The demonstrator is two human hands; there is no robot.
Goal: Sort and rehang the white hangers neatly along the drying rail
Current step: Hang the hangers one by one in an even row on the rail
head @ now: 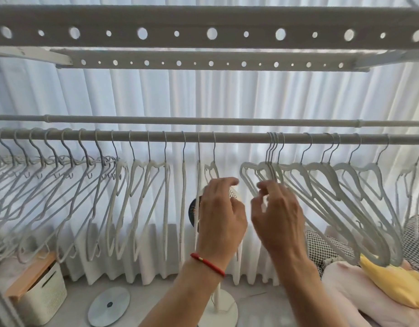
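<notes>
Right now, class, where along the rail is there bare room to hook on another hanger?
The rail is bare between the single hanger above the left hand and the bunched hangers above the right hand. Left end is crowded.

bare forearms, no sleeves, red cord bracelet (207, 264) on left wrist

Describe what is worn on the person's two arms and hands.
Both forearms are bare, with no sleeves in view. The left hand has a thin red cord bracelet with a small gold bead at the wrist. The right hand wears nothing visible: no ring, watch or glove.
</notes>
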